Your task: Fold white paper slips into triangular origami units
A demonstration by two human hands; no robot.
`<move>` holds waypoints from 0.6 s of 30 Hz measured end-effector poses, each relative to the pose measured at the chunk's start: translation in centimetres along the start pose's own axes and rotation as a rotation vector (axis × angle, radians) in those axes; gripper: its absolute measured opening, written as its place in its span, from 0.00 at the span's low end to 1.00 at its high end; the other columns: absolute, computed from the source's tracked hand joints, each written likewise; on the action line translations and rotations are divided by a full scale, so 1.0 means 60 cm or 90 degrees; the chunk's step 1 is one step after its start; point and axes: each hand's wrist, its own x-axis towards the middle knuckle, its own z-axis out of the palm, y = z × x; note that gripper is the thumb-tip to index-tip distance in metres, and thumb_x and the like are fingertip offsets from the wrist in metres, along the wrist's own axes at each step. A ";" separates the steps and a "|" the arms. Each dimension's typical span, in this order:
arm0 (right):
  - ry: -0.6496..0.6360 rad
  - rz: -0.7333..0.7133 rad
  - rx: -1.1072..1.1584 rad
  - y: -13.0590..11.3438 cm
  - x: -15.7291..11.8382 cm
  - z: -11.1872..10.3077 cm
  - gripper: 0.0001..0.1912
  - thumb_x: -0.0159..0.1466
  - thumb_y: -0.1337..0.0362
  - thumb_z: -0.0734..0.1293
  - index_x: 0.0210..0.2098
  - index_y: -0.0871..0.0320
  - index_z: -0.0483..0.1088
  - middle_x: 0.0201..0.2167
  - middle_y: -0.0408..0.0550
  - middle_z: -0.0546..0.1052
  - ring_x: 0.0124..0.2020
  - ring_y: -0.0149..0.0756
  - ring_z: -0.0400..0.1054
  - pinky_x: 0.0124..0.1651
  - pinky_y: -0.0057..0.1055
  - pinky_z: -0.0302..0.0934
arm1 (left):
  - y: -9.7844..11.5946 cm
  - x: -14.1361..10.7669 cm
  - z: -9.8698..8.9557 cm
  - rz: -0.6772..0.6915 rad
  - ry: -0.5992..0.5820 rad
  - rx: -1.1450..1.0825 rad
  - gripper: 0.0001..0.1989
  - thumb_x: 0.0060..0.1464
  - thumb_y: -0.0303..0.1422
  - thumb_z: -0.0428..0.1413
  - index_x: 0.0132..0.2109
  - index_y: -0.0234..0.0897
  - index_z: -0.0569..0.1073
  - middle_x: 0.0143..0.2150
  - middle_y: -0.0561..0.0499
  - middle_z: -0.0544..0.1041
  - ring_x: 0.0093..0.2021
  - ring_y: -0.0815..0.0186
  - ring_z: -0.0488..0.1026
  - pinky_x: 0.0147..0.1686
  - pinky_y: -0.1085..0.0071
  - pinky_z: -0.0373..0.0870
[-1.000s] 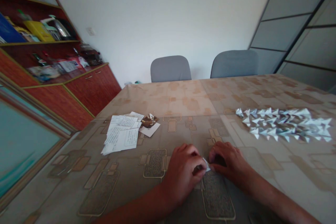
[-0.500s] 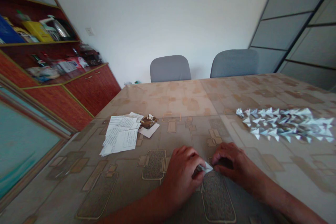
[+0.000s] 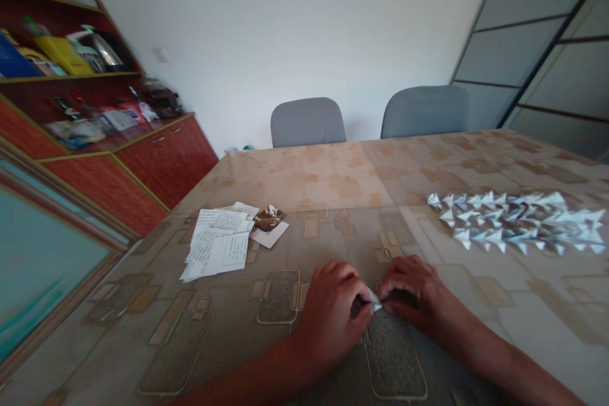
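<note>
Between my hands is a small folded piece of white paper [image 3: 375, 300], mostly hidden by fingers. My left hand [image 3: 337, 304] grips it between thumb and curled fingers. From the other side, my right hand [image 3: 413, 285] pinches the paper's right tip with thumb and fingertips. Both hands rest low over the patterned tablecloth [image 3: 228, 355]. To the right lie several rows of folded paper pieces [image 3: 504, 222] with pointed tips standing up. A loose stack of printed paper slips [image 3: 219, 241] lies to the left, beside a brown-and-white picture piece [image 3: 269, 218].
Two grey chairs [image 3: 308, 122] stand behind the table's far edge. A red-brown cabinet [image 3: 166, 158] with shelves holding a kettle [image 3: 105, 51] and bottles is at the left. Panelled doors [image 3: 523, 51] rise at the right.
My right fingers have moved slightly left and now close on the paper's tip, covering more of it. The left hand holds on almost unmoved. The view has shifted a little.
</note>
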 end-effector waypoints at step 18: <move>-0.033 0.112 -0.022 -0.020 0.008 0.001 0.08 0.55 0.74 0.69 0.28 0.54 0.75 0.32 0.45 0.74 0.39 0.43 0.65 0.43 0.40 0.55 | 0.001 0.006 0.008 -0.030 0.026 0.000 0.07 0.44 0.22 0.61 0.28 0.35 0.70 0.33 0.53 0.72 0.39 0.62 0.67 0.40 0.67 0.57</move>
